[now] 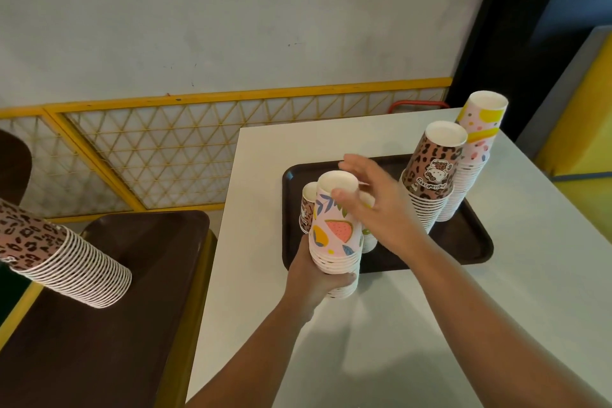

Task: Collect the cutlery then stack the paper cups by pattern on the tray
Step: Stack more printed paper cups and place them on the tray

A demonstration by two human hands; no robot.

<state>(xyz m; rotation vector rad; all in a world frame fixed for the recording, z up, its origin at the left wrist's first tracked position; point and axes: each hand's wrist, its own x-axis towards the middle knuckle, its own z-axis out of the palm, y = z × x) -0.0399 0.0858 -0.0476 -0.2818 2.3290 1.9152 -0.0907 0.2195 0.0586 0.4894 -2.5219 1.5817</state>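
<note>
Above tray | left hand grips fruit-pattern stack | right hand touches top

Only one legible marking: black lettering, upside down, apparently "hellokitty", printed under a small cartoon figure on the top cup of the leopard-print stack at the tray's far right. Letters too small and inverted for a certain reading. No readable words or numbers anywhere else.
</note>
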